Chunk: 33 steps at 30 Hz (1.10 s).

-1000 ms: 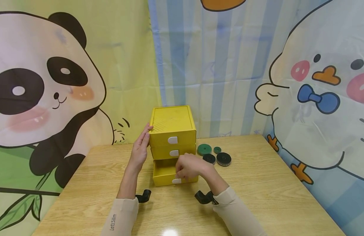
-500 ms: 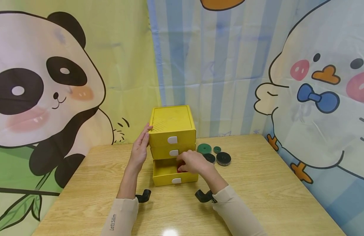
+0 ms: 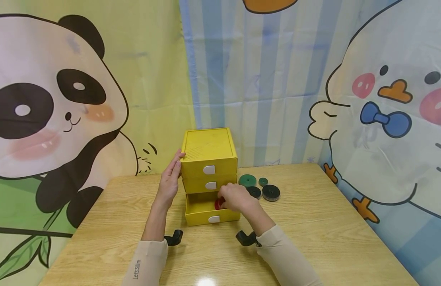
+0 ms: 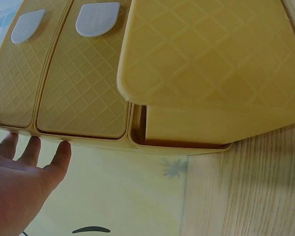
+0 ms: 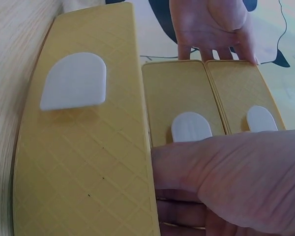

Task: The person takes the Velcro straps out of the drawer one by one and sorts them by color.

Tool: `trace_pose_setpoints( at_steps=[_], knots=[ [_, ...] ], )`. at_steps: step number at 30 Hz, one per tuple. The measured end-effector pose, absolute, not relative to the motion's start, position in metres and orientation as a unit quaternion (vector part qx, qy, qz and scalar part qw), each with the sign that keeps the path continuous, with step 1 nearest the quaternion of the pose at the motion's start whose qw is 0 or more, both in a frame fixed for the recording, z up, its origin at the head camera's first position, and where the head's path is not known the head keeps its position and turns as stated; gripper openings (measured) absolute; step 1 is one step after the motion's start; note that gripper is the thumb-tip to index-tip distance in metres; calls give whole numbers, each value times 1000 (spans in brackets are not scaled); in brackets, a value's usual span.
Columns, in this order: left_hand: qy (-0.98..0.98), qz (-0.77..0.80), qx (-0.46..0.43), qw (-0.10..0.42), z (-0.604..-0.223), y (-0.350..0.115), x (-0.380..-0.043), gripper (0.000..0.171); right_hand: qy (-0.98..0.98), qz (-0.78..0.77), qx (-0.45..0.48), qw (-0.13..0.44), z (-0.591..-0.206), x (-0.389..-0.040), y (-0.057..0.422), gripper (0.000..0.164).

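Observation:
A yellow drawer unit [image 3: 209, 145] stands on the table with its bottom drawer [image 3: 197, 218] pulled out. My left hand [image 3: 169, 184] lies along the unit's left side, its straight fingers [image 4: 61, 156] touching the edge in the left wrist view. My right hand [image 3: 236, 197] reaches over the front of the open drawer with curled fingers. At those fingertips, inside the drawer, shows a small red round thing [image 3: 218, 204], partly covered by the hand. The right wrist view has the drawer front [image 5: 88, 157] and its white handle [image 5: 74, 81] hiding the fingertips.
Right of the unit lie a large green disc [image 3: 247, 181], a small green disc [image 3: 263, 182] and two black discs [image 3: 271, 192], one partly behind my right hand. Black wrist mounts [image 3: 174, 237] show below both hands. Printed curtains [image 3: 277, 99] hang behind the wooden table [image 3: 313, 222].
My right hand has shifted slightly up and right over the drawer, and the red round thing has come into sight at its fingers. The left hand stays put.

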<state>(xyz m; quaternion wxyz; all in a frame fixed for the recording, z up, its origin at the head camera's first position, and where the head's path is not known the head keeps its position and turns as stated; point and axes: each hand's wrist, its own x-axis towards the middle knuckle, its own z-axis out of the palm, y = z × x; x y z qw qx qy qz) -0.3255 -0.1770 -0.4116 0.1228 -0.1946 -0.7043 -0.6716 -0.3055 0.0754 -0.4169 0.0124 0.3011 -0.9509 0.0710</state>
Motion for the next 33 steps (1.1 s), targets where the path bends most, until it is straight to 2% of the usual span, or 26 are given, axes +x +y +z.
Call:
trace_pose_setpoints(
  at_steps=[4,14,22,27,31,33],
  knots=[
    [-705,-671,-194,123,-411,-177,-325,50,-947,70,314,5,-416,-305,76,4],
    [-702,-674,-196,123,-411,-177,-325,51,-940,72,333,-8,-418,-308,78,8],
    [-695,-678,-205,125,-412,-177,-326,50,-938,75,338,-27,-413,-302,77,20],
    [-696,-676,-207,124,-412,-177,-326,51,-945,68,315,-58,-410,-296,75,12],
    [-698,-674,-207,124,-412,-177,-326,51,-953,52,289,-75,-409,-292,73,32],
    [-698,-674,-208,124,-412,-177,-326,50,-955,47,281,-76,-409,-292,72,36]
  ],
)
